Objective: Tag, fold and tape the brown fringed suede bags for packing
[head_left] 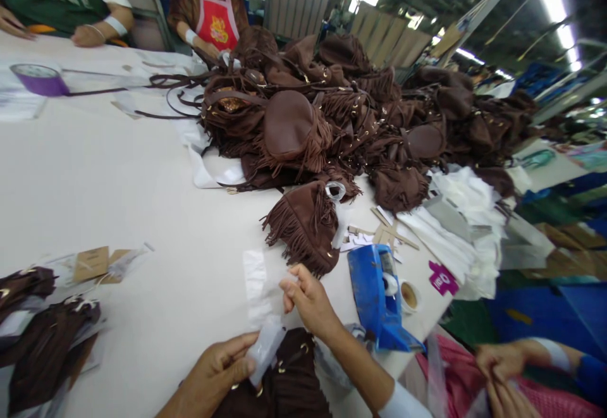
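My left hand (225, 367) pinches a small translucent plastic wrap (266, 348) between thumb and fingers, over a dark brown bag (294, 380) at the bottom centre. Up and to the right, my right hand (306, 298) has its fingers curled together; what they hold, if anything, is too small to tell. A white translucent strip (256, 285) lies on the table just left of my right hand. Beyond it sits a brown fringed bag (306, 225) with a clear plastic ring (335, 191) by its top.
Brown bags (294, 127) are heaped across the back. A blue tape dispenser (374, 291) and a tape roll (408, 295) stand right. Wrapped bags (52, 348) lie left. A co-worker's hands (502, 367) are at lower right; two people stand behind the table (118, 184).
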`<action>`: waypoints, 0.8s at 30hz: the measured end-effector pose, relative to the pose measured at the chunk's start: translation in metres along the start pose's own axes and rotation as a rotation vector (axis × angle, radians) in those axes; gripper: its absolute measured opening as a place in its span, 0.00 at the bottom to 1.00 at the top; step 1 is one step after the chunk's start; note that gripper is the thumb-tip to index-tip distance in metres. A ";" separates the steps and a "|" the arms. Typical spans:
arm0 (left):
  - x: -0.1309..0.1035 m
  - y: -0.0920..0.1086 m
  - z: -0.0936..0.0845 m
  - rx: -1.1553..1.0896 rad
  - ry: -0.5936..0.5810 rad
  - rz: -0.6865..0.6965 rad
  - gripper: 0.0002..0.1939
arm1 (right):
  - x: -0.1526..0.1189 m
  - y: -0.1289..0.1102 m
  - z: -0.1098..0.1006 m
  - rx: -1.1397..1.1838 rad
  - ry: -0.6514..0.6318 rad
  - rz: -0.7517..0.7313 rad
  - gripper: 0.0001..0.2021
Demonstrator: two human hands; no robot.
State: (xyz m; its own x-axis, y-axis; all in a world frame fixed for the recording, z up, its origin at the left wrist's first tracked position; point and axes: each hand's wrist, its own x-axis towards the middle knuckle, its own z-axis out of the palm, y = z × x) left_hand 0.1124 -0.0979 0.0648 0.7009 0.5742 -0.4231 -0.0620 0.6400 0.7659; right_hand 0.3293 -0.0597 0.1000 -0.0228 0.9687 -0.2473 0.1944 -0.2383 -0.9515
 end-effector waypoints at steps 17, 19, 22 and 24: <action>-0.005 0.002 0.003 0.241 0.052 0.165 0.14 | -0.072 -0.043 0.002 -0.242 -0.107 -0.091 0.29; -0.006 0.001 0.003 0.246 0.052 0.161 0.11 | -0.070 -0.041 0.010 -0.183 -0.097 -0.001 0.27; -0.006 -0.001 0.002 0.277 0.083 0.150 0.11 | -0.062 -0.033 0.014 -0.123 -0.065 0.075 0.14; -0.005 -0.001 0.002 0.284 0.096 0.136 0.13 | -0.057 -0.029 0.013 -0.089 -0.053 0.107 0.09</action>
State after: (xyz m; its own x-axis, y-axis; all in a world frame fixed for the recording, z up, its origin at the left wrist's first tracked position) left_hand 0.1101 -0.1028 0.0671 0.6291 0.6987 -0.3407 0.0592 0.3939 0.9172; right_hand 0.3122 -0.1092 0.1392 -0.0490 0.9325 -0.3579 0.2847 -0.3305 -0.8999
